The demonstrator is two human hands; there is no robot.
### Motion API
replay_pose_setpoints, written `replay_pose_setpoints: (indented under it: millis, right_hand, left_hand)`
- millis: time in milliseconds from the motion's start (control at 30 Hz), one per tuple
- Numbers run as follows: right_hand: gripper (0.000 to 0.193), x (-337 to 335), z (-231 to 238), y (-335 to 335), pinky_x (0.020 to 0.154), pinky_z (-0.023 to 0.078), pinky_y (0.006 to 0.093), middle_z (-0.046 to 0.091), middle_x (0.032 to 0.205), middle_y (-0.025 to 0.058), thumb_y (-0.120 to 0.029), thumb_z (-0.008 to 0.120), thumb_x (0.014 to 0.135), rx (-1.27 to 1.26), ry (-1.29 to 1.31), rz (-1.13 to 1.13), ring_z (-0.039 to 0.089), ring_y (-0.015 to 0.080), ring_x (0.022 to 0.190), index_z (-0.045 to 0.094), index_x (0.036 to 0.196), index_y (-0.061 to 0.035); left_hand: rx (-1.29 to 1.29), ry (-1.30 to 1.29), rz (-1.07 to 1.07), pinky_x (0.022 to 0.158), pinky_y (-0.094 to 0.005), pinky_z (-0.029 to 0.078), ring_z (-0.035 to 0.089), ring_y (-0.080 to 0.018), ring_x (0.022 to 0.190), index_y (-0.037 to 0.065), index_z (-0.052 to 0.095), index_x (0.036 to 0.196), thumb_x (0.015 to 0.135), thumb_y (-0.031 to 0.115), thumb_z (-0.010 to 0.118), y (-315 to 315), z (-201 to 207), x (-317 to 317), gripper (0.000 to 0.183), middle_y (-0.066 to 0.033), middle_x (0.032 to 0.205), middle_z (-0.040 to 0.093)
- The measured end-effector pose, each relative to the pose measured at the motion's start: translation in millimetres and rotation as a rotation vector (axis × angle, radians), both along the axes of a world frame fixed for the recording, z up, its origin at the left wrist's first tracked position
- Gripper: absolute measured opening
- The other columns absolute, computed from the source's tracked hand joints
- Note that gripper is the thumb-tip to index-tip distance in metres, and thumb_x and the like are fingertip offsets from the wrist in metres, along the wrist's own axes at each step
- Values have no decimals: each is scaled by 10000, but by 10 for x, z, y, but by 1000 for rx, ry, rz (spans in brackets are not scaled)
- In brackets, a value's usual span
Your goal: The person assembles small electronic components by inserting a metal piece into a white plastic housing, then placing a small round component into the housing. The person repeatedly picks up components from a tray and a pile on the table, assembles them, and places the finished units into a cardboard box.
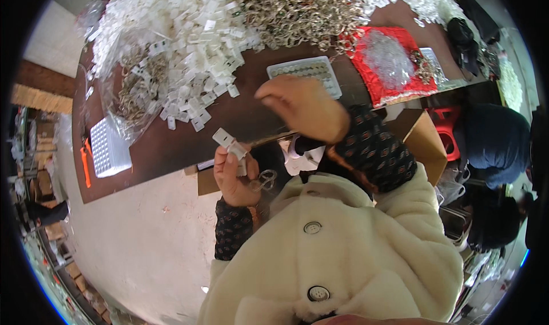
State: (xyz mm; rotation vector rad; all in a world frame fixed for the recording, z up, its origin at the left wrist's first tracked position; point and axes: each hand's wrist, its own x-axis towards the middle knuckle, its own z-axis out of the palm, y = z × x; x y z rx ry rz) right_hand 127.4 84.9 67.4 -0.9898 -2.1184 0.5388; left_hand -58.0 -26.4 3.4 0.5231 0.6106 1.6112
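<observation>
My left hand (235,182) is closed round small white plastic pieces. One flat white piece (223,137) with a dark slot sticks up past the fingertips. Beside that hand hangs a thin pale loop (265,180); whether it is joined to the pieces I cannot tell. My right hand (306,107) is at the table's front edge, with its fingers bent and pressed together, pointing left. What they hold, if anything, is too small or hidden. Just behind it lies a clear tray (338,90) with rows of round silvery discs (309,68), partly covered by the hand.
A big heap of white plastic pieces (194,50) and a pile of metal clasps (297,10) cover the brown table (154,159). At left are a blister tray (108,147) and orange-handled tool (86,162). A red bag (366,67) lies right. A person (494,142) sits beyond.
</observation>
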Motion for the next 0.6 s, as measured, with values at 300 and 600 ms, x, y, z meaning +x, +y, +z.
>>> replay_pose_setpoints:
  millis: [300, 600]
  right_hand:
    - [186, 1366, -152, 557, 742, 539, 391, 639, 993, 82, -30, 672, 817, 112, -350, -272, 652, 302, 908, 700, 984, -105]
    - [139, 1446, -394, 685, 781, 525, 370, 606, 949, 37, -95, 707, 792, 228, -366, -239, 600, 262, 963, 693, 928, -122]
  left_hand:
    - [-103, -49, -118, 473, -236, 396, 487, -109, 524, 37, 567, 1040, 953, 184, 610, 74, -12, 202, 176, -122, 947, 668]
    - [-98, -19, -128, 480, -240, 401, 493, -117, 523, 18, 575, 1083, 954, 161, 602, 138, 18, 356, 195, -148, 952, 672]
